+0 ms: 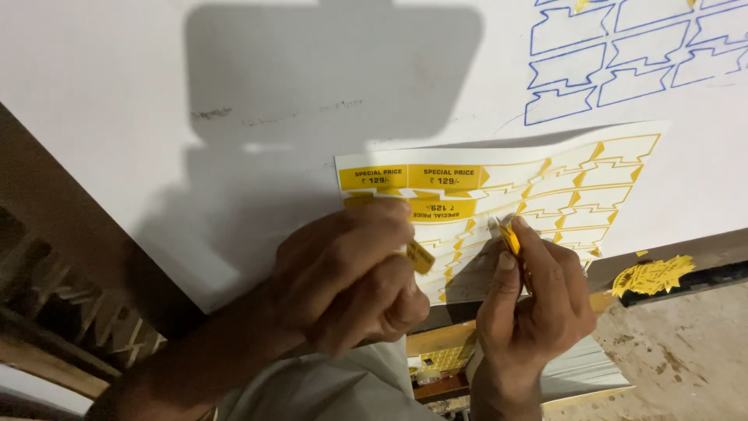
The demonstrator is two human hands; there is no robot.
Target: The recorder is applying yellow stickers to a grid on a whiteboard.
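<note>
Yellow sticker sheet (pixel 499 210), mostly peeled; left hand (pixel 347 273) & right hand (pixel 530 300) each pinching a sticker.

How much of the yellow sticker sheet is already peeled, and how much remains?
Most of the sticker sheet looks peeled: only outlines remain there. The left hand pinches one yellow sticker, and the right hand holds another. About three whole stickers remain at the sheet's upper left.

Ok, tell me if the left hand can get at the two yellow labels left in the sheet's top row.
Probably yes: the left hand rests on the sticker sheet just below those yellow labels, with nothing between.
</note>
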